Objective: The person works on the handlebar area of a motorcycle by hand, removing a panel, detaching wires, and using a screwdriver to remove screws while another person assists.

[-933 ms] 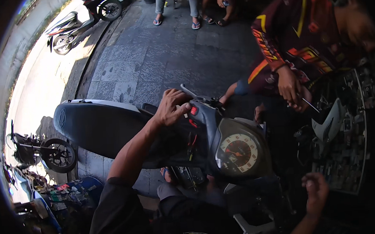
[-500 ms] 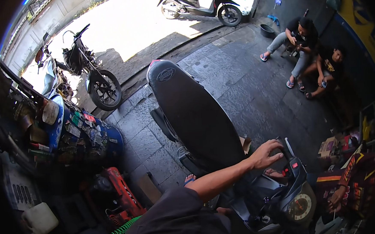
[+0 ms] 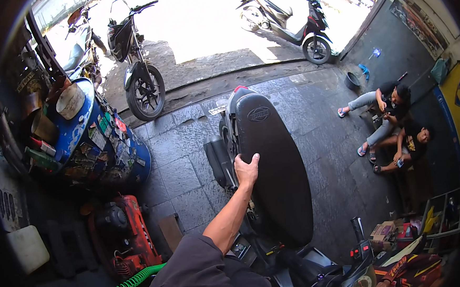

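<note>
My left hand [image 3: 246, 170] is closed on the left edge of a long black scooter seat [image 3: 273, 156], about midway along it. The thumb lies on the seat's top, while the fingers curl over the side, their tips hidden. Below this hand, the scooter's black muffler [image 3: 218, 160] shows beside the seat. At the lower right stands the handlebar grip [image 3: 357, 228], with red switches and a round speedometer [image 3: 363, 285] near it. No hand of mine is on the bar. My right hand is out of view.
A blue drum [image 3: 90, 136] and red compressor [image 3: 138, 228] stand left, with a green coiled hose [image 3: 123, 284] below. Two people [image 3: 391, 102] sit at the right wall. A maroon sleeve [image 3: 419, 274] shows lower right. Several motorbikes, including a parked scooter [image 3: 307, 31], stand beyond the doorway.
My left hand has left the handlebar grip and moved left and farther away to the seat's edge. The view has shifted, so the seat and handlebar sit differently in the picture.
</note>
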### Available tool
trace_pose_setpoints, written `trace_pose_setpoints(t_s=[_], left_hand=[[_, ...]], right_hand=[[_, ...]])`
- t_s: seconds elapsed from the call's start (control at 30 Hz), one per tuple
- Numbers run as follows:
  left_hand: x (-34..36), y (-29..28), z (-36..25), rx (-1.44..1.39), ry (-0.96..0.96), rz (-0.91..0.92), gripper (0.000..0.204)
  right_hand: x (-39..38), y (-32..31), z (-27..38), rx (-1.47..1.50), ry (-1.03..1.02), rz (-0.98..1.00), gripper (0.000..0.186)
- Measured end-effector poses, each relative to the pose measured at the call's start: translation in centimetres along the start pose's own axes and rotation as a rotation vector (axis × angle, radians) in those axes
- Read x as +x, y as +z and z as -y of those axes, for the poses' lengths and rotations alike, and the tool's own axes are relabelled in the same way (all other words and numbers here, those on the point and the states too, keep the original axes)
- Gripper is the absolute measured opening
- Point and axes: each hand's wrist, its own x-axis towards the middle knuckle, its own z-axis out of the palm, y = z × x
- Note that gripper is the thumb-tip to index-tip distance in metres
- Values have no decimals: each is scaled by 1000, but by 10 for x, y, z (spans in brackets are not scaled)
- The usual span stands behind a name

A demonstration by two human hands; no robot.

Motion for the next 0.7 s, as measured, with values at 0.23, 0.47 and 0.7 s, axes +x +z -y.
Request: trace_pose_setpoints(t_s=[0.23,0.47,0.7], left_hand=[[-14,-19,-26,-88,25,41,77],[-89,-43,-84,-122,416,128,44],[-233,-71,-100,-509,628,699,44]], right_hand=[[-13,-10,23,160,174,66,62],[-14,2,47,308,101,4,55],[-50,-11,47,300,51,-161,46]])
